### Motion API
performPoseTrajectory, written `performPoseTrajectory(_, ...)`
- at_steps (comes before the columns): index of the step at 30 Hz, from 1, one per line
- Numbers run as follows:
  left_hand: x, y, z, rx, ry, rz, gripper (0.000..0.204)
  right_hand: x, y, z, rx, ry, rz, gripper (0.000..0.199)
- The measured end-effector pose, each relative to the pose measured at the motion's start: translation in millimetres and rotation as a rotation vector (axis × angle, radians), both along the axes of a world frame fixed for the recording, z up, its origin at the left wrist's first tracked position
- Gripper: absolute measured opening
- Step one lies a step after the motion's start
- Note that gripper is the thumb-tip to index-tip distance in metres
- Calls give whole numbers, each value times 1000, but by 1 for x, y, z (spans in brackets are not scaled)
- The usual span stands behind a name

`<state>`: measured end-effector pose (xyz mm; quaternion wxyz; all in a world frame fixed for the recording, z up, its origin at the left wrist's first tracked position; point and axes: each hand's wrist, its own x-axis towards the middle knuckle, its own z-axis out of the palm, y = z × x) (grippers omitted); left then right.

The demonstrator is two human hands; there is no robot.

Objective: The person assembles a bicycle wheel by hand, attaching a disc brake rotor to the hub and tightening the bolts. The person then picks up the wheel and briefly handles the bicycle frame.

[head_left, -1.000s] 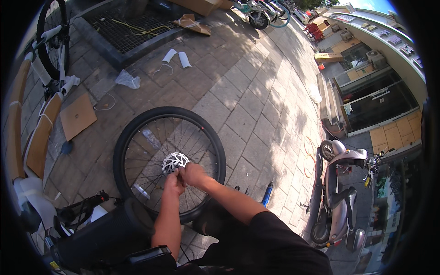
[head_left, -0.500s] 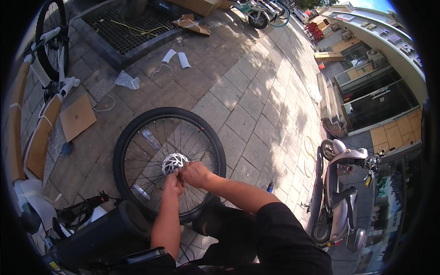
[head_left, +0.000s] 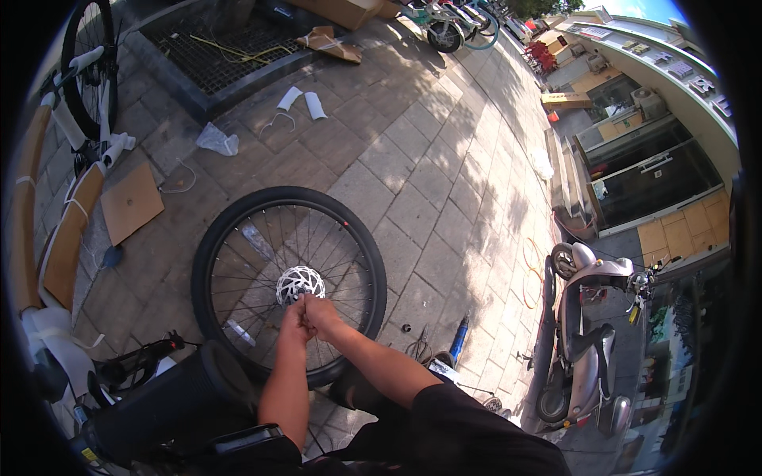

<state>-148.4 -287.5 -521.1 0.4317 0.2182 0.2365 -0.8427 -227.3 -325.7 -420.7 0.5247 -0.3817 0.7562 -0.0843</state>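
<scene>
A bicycle wheel (head_left: 377, 266) with a black tyre lies nearly flat on the paving in front of me. At its centre sits a silver brake disc (head_left: 295, 275) with cut-outs. My left hand (head_left: 294, 323) and my right hand (head_left: 319, 314) meet at the hub, just on the near side of the disc. Both have their fingers closed, with the tips pressed together; anything between them is too small or hidden to make out. Spokes and a clear plastic strip (head_left: 258, 240) show through the wheel.
Right of the wheel lie a blue-handled tool (head_left: 459, 337) and a small black ring (head_left: 406, 328). A silver scooter (head_left: 583, 317) stands farther right. Left are a wrapped bicycle frame (head_left: 75, 246), a cardboard sheet (head_left: 132, 204) and a black cylinder (head_left: 171, 393). Plastic wrapping (head_left: 217, 140) lies beyond.
My right arm has swung inward and down, uncovering the blue-handled tool and small parts beside my leg. Both hands remain at the hub, now closer together. The whole view has shifted slightly.
</scene>
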Motion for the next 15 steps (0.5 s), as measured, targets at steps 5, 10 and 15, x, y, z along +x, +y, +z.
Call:
performPoseTrajectory(5,27,-8,-78,-335,-375,202,30,48,-25,105,-614,556,1242,39)
performPoseTrajectory(10,-8,-1,-28,-102,-138,40,27,-15,-20,63,-660,650,1565,32)
performPoseTrajectory(15,-2,-16,14,100,-184,12,25,-1,-40,89,-571,550,1532,31)
